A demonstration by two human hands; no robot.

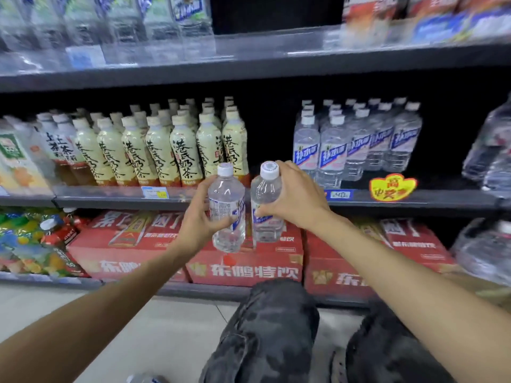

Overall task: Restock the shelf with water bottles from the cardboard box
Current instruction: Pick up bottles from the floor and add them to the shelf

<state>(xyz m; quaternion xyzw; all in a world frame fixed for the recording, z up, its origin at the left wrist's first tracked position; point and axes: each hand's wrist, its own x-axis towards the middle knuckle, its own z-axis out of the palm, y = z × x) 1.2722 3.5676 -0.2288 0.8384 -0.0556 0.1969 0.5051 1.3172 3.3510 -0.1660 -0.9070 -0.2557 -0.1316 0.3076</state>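
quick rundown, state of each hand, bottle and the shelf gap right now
left hand: gripping left water bottle, upright, capped
right hand: gripping right water bottle, upright, capped
shelved water bottles: standing in rows, capped
shelf gap: empty
milk tea bottles: standing in rows, capped

Top shelf goods [116, 26] are motion-blurred; labels unreadable. Price tag [338, 194] digits are too small to confirm. Left hand [197, 217] covers part of one water bottle [228, 205]. Large bottles [492, 150] at right are cut by the frame edge. A bottle cap [143, 379] at the bottom edge is mostly cropped
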